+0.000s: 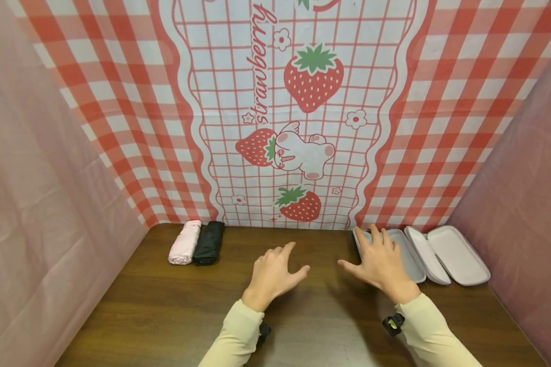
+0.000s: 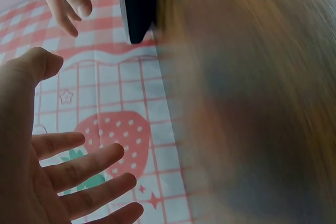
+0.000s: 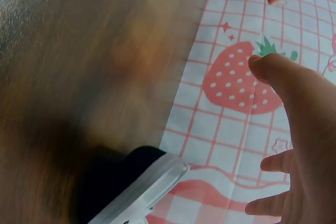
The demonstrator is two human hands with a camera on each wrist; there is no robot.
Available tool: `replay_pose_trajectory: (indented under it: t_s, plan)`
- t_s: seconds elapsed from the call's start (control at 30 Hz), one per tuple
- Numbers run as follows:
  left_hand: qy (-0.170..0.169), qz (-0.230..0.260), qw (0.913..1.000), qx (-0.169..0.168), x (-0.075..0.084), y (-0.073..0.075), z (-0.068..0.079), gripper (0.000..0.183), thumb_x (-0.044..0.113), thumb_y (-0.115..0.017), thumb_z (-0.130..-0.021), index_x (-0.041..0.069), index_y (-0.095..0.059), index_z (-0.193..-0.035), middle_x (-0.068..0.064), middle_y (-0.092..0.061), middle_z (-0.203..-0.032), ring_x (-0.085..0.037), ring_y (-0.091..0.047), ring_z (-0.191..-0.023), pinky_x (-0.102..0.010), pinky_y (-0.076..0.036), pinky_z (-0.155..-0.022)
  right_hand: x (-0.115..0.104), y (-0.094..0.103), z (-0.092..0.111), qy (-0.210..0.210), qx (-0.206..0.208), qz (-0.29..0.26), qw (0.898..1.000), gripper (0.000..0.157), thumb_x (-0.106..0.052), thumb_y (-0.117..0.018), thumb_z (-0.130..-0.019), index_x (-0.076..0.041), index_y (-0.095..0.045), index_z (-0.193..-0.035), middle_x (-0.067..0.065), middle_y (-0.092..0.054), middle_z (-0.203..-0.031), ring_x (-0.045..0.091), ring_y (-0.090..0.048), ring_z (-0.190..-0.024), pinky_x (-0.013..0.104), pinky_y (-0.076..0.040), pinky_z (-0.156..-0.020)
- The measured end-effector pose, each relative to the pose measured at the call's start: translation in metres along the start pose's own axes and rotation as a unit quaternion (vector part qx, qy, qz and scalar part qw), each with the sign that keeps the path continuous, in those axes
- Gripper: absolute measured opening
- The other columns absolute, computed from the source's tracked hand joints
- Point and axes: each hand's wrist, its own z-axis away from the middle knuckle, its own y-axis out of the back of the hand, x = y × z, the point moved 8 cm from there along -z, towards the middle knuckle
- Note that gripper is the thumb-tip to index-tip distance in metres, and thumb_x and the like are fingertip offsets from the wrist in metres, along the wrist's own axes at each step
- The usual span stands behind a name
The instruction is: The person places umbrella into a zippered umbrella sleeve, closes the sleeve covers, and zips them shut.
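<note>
My left hand (image 1: 273, 275) is held over the middle of the table with nothing in it, thumb apart from the fingers. In the left wrist view its fingers (image 2: 89, 169) are spread. To the right, my right hand (image 1: 380, 261) hovers in front of an opened case with a grey inside (image 1: 409, 257) and covers part of it. Whether it touches the case cannot be told from the head view; in the right wrist view the dark-shelled, pale-rimmed case (image 3: 149, 182) lies apart from the thumb and fingers.
A second opened case, whitish inside (image 1: 461, 255), stands at the right beside the grey one. Far left lie a pale pink rolled cloth bundle (image 1: 185, 243) and a black one (image 1: 209, 243), side by side. A strawberry-print cloth (image 1: 312, 153) hangs behind the brown table (image 1: 165, 311).
</note>
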Motion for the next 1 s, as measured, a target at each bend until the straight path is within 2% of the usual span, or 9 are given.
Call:
replay_pose_trajectory:
  t_s: [0.37,0.57,0.8,1.0]
  plan:
    - [-0.040,-0.012,0.9987,0.029,0.033,0.004,-0.009,0.069,0.065,-0.063,-0.089,0.018,-0.063,-0.138,-0.007,-0.077,-0.110,-0.027,-0.074,-0.093,-0.041,-0.060,-0.071,0.019,0.004,0.002,-0.032,-0.001,-0.018,0.999,0.100,-0.074,-0.070,-0.079,-0.008,-0.046,-0.150,0.036,-0.044,-0.146,0.058,-0.043,-0.129,0.077,-0.042,-0.090]
    - [-0.051,-0.015,0.9980,0.034,0.043,0.005,-0.010,0.068,0.064,-0.063,-0.089,0.018,-0.063,-0.138,-0.006,-0.077,-0.107,-0.026,-0.074,-0.089,-0.039,-0.060,-0.068,0.028,0.001,0.003,-0.050,-0.009,-0.035,0.998,0.100,-0.074,-0.069,-0.081,-0.010,-0.043,-0.152,0.038,-0.041,-0.148,0.060,-0.041,-0.130,0.079,-0.042,-0.087]
    - [-0.055,-0.011,0.9976,0.040,0.048,0.008,-0.014,0.067,0.064,-0.064,-0.089,0.019,-0.063,-0.138,-0.005,-0.077,-0.104,-0.024,-0.073,-0.085,-0.036,-0.059,-0.065,0.041,0.001,0.006,-0.058,-0.001,-0.034,0.998,0.100,-0.069,-0.072,-0.081,-0.001,-0.045,-0.149,0.040,-0.043,-0.144,0.065,-0.042,-0.126,0.079,-0.042,-0.085]
    - [-0.067,-0.014,0.9967,0.044,0.056,0.010,-0.013,0.067,0.064,-0.065,-0.088,0.019,-0.064,-0.137,-0.004,-0.078,-0.103,-0.023,-0.073,-0.083,-0.034,-0.058,-0.061,0.051,0.001,0.009,-0.049,0.019,-0.038,0.998,0.097,-0.055,-0.082,-0.077,0.004,-0.046,-0.146,0.044,-0.045,-0.137,0.067,-0.050,-0.113,0.076,-0.048,-0.076]
